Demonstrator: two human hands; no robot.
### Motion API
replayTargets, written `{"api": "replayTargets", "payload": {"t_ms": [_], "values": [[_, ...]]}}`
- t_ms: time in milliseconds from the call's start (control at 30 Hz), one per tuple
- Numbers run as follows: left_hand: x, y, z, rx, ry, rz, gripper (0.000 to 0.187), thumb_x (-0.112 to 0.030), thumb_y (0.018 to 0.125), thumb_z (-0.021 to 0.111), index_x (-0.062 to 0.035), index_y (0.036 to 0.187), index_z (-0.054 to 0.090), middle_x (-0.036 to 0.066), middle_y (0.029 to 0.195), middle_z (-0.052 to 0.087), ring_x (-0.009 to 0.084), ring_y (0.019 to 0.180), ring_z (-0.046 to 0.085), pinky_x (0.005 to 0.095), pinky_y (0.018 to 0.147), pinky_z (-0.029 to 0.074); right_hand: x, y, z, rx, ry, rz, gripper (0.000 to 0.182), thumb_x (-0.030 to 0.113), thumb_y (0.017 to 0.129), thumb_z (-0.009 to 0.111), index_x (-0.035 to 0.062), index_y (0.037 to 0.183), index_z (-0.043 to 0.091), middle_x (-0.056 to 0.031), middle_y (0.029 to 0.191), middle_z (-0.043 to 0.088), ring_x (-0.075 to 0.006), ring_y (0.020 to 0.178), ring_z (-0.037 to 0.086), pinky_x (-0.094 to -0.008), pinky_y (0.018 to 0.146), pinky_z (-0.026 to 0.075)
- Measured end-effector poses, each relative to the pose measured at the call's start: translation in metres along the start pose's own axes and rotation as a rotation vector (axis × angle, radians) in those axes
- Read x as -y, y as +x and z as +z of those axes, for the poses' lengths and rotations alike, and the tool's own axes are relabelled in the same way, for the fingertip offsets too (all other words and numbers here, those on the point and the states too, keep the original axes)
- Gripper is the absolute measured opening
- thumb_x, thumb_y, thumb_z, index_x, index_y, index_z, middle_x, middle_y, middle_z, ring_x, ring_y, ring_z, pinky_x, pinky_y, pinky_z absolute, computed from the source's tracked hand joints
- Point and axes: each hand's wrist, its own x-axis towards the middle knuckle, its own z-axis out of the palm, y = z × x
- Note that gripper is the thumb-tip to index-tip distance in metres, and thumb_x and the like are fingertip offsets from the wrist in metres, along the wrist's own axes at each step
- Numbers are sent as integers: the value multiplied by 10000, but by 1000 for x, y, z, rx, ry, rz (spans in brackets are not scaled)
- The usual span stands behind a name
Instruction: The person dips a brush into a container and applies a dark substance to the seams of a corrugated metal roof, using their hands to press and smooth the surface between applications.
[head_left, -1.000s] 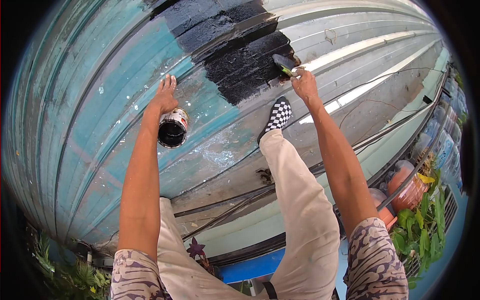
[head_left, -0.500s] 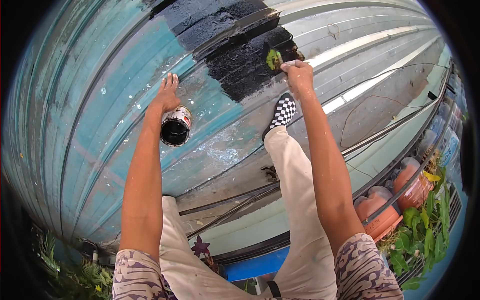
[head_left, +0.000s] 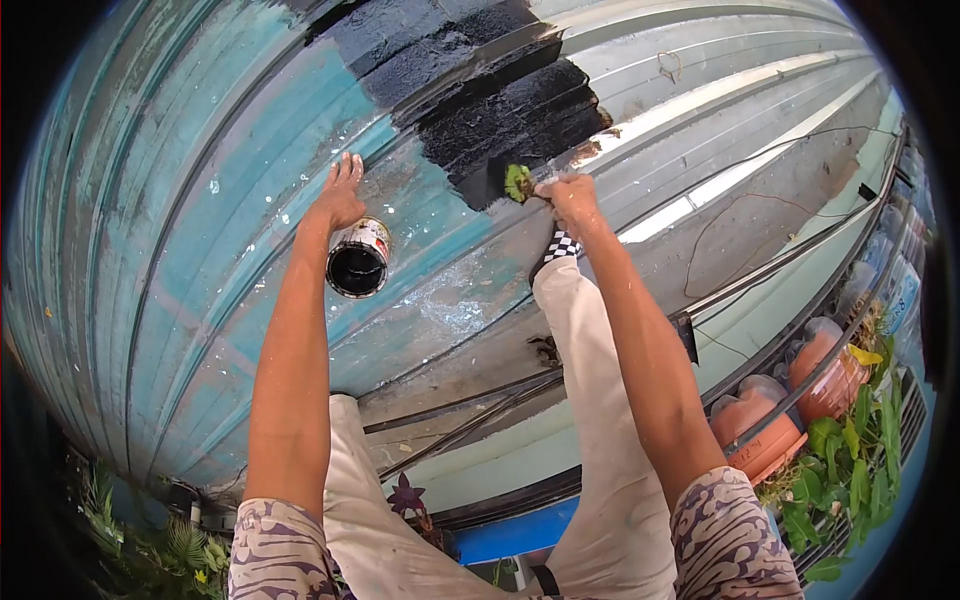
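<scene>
1. A paintbrush with a green handle, bristles black with paint, presses against the lower edge of the black patch on the corrugated roof.
2. An open paint can, black inside, stands on the roof's teal sheeting.

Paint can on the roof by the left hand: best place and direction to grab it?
Take the paint can around its printed side wall, coming from above where the left hand rests flat on the roof. It stands upright with the lid off and black paint inside, so a rim or mouth grip would likely foul fingers.
</scene>
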Motion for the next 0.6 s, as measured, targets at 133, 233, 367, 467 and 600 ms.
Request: {"api": "replayTargets", "payload": {"t_ms": [133,233,367,467,600], "values": [[6,2,8,-6,-14,25,1021,-144,762,609,-129,1553,-37,171,1611,-53,378,1481,22,442,1210,142,33,39,-65,-670,-388,-297,157,81,750,622,-73,745,651,-248,703,657,-371,644,654,-467,614,486],[-1,-6,-1,-1,-13,21,1044,-161,759,640,-129,1553,-38,170,1610,-63,375,1482,19,441,1210,143,5,24,-2,-667,-472,-510,200,107,772,584,-78,820,643,-324,812,646,-495,813,636,-539,771,483],[0,-1,-2,12,-4,8,1000,-179,781,619,-131,1555,-12,135,1618,-39,352,1486,14,422,1216,137,-32,-49,83,-112,-585,-436,259,116,766,611,-53,957,655,-309,886,661,-479,860,643,-509,805,504],[7,3,1,25,9,13,1017,-215,788,648,-124,1554,-15,140,1616,-47,350,1486,12,420,1215,137,-32,-15,37,11,-212,53,277,150,750,655,-59,931,657,-299,895,673,-441,800,662,-472,773,512],[1,-2,-3,26,-2,4,1023,-248,802,665,-121,1553,-18,141,1616,-52,348,1487,9,416,1213,138,3,31,-59,-462,-290,-93,301,164,767,662,-72,951,633,-297,842,668,-434,746,658,-484,728,497]]}}
